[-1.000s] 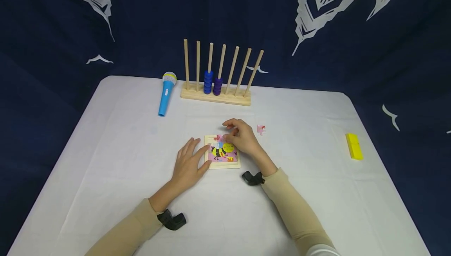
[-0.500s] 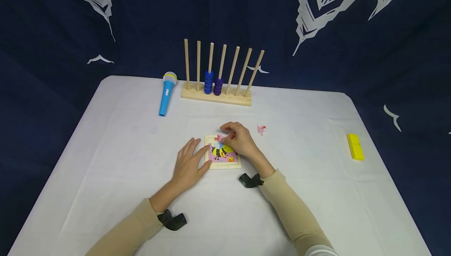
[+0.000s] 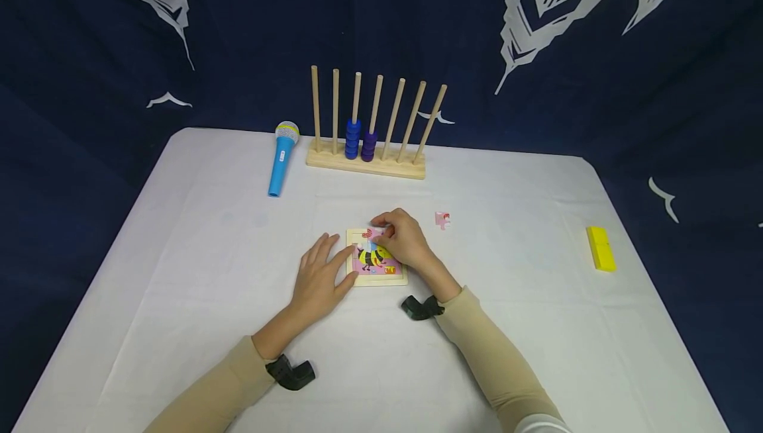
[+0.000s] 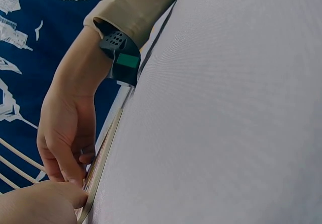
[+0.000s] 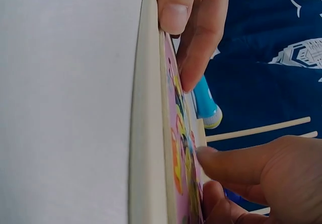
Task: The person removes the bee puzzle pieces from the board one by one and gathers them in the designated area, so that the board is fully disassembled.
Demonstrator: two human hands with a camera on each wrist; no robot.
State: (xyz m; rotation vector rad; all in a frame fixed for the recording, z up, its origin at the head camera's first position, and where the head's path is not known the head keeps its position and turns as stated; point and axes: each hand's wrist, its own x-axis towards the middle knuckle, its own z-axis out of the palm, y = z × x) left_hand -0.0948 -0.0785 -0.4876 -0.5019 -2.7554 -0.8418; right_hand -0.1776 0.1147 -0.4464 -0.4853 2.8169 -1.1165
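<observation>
A small square wooden jigsaw puzzle (image 3: 372, 281) with a yellow and black bee picture on pink lies flat mid-table. My left hand (image 3: 318, 281) rests at its left side, fingers spread, thumb and index finger touching the frame edge. Over the puzzle's upper right part is my right hand (image 3: 407, 240), its thumb and curled index finger pinching at a puzzle piece mostly hidden beneath them. In the right wrist view the right thumb (image 5: 226, 163) is right at the picture surface. A loose pink puzzle piece (image 3: 442, 220) lies on the table beyond the right hand.
A wooden peg stand (image 3: 365, 166) with blue and purple rings stands at the back. Left of it lies a blue toy microphone (image 3: 281, 160). A yellow block (image 3: 600, 248) sits far right on the white-covered table (image 3: 197, 234). A patterned dark blue cloth (image 3: 250, 42) hangs behind.
My right hand has moved slightly left and nearer over the puzzle, its thumb now further over the bee picture. The left hand has stayed in place.
</observation>
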